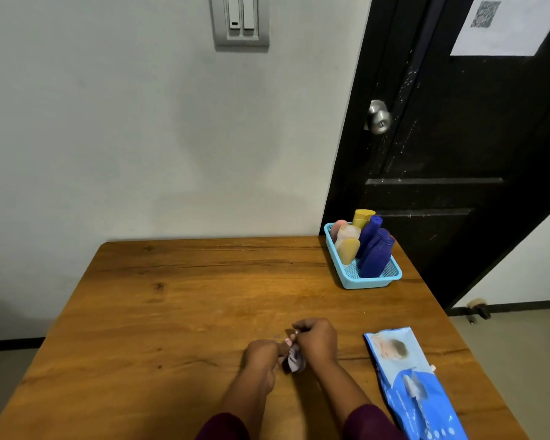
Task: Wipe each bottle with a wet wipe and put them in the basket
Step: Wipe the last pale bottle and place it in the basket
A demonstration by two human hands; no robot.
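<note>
1. Landmark: blue basket (367,283), on the wooden table (188,296) at its far right corner, just in front of the black door (458,154).
2. In the basket, all upright or leaning: two dark blue bottles (375,255) on the right side, a yellow-bottomed bottle (348,250) on the left side, a yellow bottle (362,217) at the back, and a pink cap (338,227) at the back left. The near end of the basket floor is bare mesh.
3. Both hands are well apart from the basket, on its near left, low over the table's near middle.
4. Left hand (261,354): fingers curled tight round the lower end of a small dark bottle (288,365). The bottle is mostly covered, so I can't tell its shape.
5. Right hand (318,341): fingers curled in and pinching a pale wet wipe (297,360) against the bottle's upper part. The two hands nearly touch.
6. The small bottle sits between the hands, outside the basket.
7. Wet wipe pack (407,385): blue, lying flat on the table, near side of the basket, just right of the right hand.
8. Dark maroon sleeves (223,427) show at the bottom edge.
9. Above the basket: door knob (378,117). Up and to its left: light switch (241,20) on the wall.
</note>
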